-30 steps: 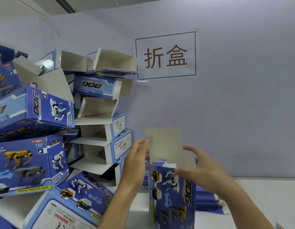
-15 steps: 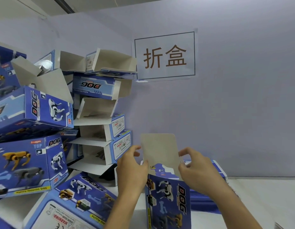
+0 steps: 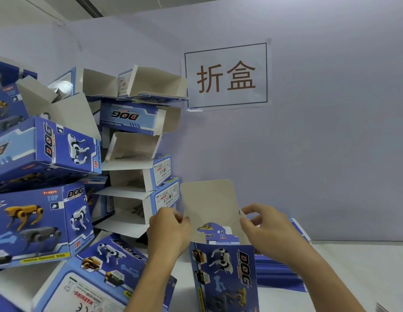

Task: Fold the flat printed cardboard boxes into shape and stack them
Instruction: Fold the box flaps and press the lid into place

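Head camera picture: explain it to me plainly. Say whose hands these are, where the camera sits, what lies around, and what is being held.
There is no machine here. A person wears a wide-angle camera on the head, so you look forward and down at their own two bare hands. The left hand and the right hand hold an upright blue printed box with toy dogs on it; its big plain top flap stands open between the fingers. To the left, already folded boxes of the same print are piled high against the wall, many with flaps open. Behind the right hand lies a low stack of flat boxes on the white table. A paper sign hangs on the wall.
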`<control>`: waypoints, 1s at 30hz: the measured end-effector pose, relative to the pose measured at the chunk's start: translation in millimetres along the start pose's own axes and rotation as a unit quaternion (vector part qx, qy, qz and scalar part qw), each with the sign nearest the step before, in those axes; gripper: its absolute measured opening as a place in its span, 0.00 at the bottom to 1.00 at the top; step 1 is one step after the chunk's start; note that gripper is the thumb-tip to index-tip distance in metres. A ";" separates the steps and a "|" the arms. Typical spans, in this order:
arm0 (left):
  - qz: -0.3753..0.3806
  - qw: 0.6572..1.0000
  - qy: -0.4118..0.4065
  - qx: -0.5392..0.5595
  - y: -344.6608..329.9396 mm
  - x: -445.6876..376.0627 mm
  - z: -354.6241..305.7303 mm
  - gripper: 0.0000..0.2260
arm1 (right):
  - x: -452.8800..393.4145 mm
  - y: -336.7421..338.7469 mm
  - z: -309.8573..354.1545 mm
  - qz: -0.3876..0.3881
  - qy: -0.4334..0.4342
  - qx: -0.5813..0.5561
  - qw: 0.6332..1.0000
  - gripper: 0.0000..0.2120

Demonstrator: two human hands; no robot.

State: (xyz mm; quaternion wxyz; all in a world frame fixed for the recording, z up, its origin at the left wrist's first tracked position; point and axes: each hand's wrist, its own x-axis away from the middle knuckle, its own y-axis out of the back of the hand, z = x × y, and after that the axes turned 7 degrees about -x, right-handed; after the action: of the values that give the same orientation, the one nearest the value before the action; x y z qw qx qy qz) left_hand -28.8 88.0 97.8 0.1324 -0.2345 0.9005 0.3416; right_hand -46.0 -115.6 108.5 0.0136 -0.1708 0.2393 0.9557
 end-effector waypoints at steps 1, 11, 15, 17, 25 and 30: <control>0.012 0.999 0.005 0.034 -0.1 -0.5 0.9 0.09 | 0.3 1.5 -1.2 0.000 -0.014 -0.011 1.000 0.02; 0.071 0.941 0.166 0.288 -21.7 -5.4 16.6 0.04 | -7.0 8.6 -24.4 -0.031 -0.120 -0.179 0.976 0.06; 0.110 0.926 0.195 0.302 -27.2 -7.7 24.2 0.06 | -10.5 8.3 -37.7 -0.036 -0.166 -0.278 0.945 0.08; 0.130 0.916 0.207 0.319 -27.7 -7.7 25.1 0.06 | -12.0 8.3 -42.5 -0.037 -0.184 -0.314 0.931 0.09; 0.147 0.913 0.202 0.322 -24.8 -4.3 20.0 0.07 | -13.3 3.9 -43.5 -0.051 -0.223 -0.293 0.928 0.10; 0.126 0.933 0.175 0.289 -21.9 -6.1 15.8 0.08 | -6.4 6.5 -30.5 0.001 -0.159 -0.184 0.970 0.11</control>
State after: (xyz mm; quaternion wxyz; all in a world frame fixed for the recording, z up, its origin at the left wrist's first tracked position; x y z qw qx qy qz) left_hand -11.1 86.3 76.6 -0.0093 -0.1268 0.9913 0.0339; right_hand -30.9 -135.1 88.3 0.0185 -0.0160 0.0545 0.9982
